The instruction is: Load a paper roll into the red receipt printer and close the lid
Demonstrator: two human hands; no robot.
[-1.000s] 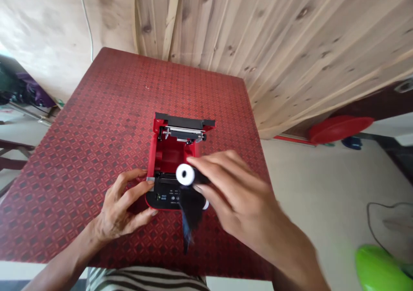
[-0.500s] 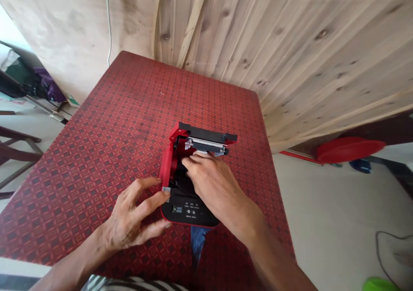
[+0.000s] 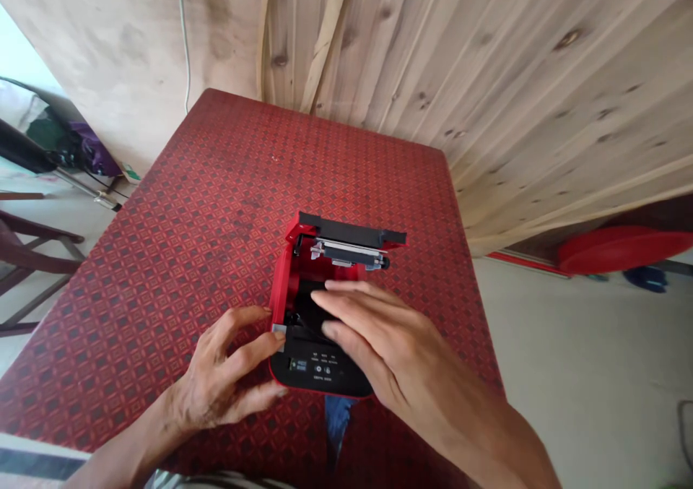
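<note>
A red and black label printer sits on the patterned table with its hinged lid raised. My left hand grips the printer's near left corner, fingers curved and apart. One fingertip rests on the grey tab, another touches the red side wall, and the thumb is at the front edge. Over the right side of the open compartment is my right hand, its fingers stretched out and plainly holding nothing. That hand covers part of the compartment and the panel's right side.
The red patterned table reaches to a plank wall. At the left stands a dark wooden chair. Right of the table, a red round object lies low by the wall. A white cable hangs behind.
My right hand has drawn back from deep inside the compartment towards me and to the right, its fingers straightening. My left hand stays at the printer's corner. The view has shifted slightly.
</note>
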